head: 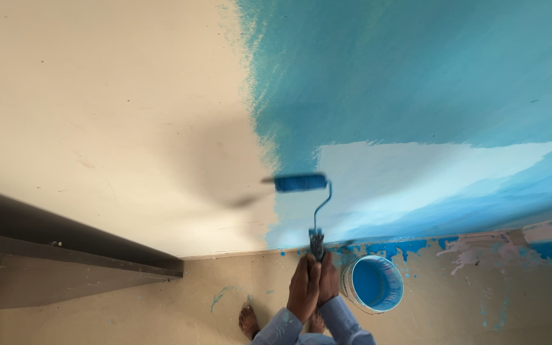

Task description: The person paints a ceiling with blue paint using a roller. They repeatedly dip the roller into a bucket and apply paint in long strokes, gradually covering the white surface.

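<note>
Head view, looking steeply down a wall to the floor. Both hands are clasped together around the dark grip of a paint roller (pixel 301 191): the left hand (pixel 303 287) is wrapped tight on the handle, and the right hand (pixel 328 278) is closed against it on the other side, fingers folded around the same grip. Light blue sleeves show at the wrists.

The roller's blue sleeve lies horizontal against the wall (pixel 110 115), right at the ragged vertical edge where fresh blue paint (pixel 416 70) meets bare cream plaster. A paler, thinly covered patch sits just to the right of the roller head. Cream surface lies open to the left of the roller as far as the dark door frame (pixel 71 246), which runs diagonally along the lower left.

A paint bucket (pixel 373 283), round and open, holding blue paint, stands on the floor (pixel 161 306) just beside the right hand, close to the foot of the wall. Blue splashes mark the floor along the wall's base. A bare foot (pixel 248 321) rests on the floor to the left of the hands, well apart from the bucket. Floor between foot and door frame is unobstructed.
</note>
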